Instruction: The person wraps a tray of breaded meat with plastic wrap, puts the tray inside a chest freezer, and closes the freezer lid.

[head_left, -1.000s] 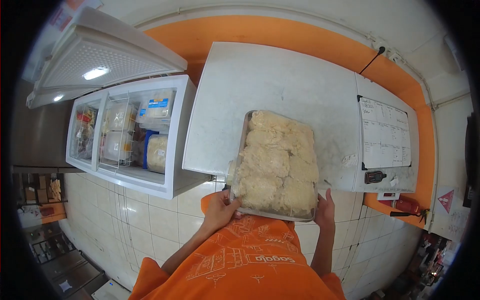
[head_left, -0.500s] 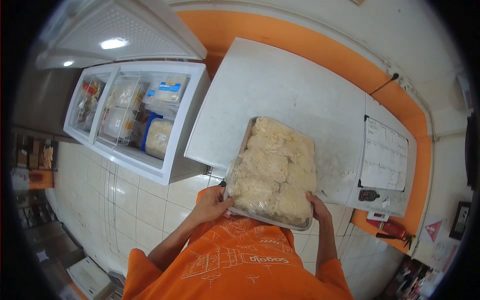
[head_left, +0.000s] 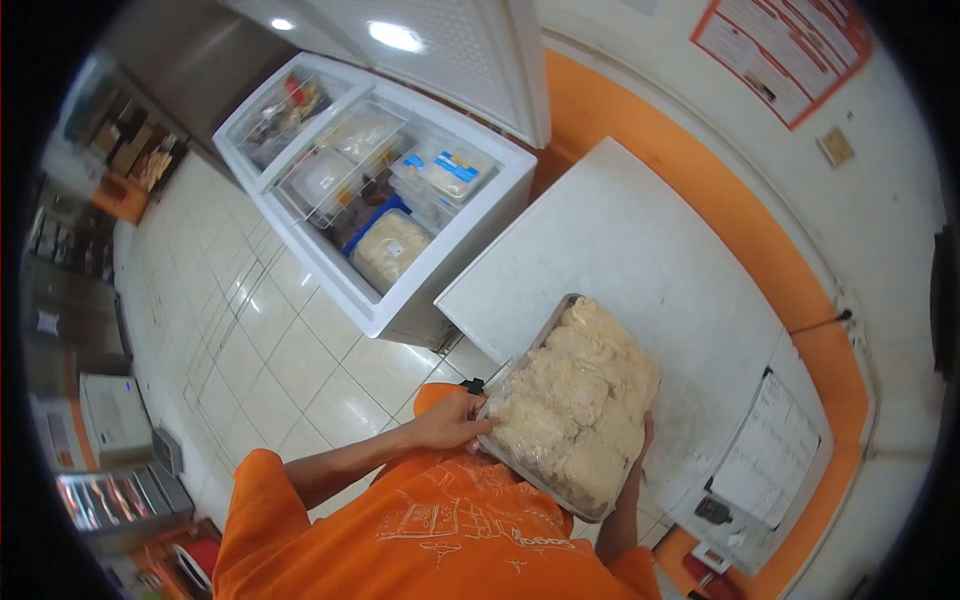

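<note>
A clear tray of pale, breaded-looking pieces [head_left: 580, 400] under plastic wrap is held in front of the orange shirt, tilted in view. My left hand [head_left: 452, 420] grips its left near corner, thumb over the rim. My right hand [head_left: 640, 445] is at the tray's right side, mostly hidden behind it, with only a finger's edge and the wrist showing. The tray's far part overlaps the white worktop [head_left: 640, 250].
An open chest freezer [head_left: 400, 310] at the upper left holds wire baskets, tubs and a blue-edged container [head_left: 390, 250]. Its raised lid [head_left: 460, 60] stands behind. A whiteboard [head_left: 768, 450] and a black device [head_left: 713, 511] lie on the right of the worktop.
The view has turned left toward the freezer, which now appears nearer the middle. The tray has turned with my body, and my right hand has become mostly hidden behind it.
</note>
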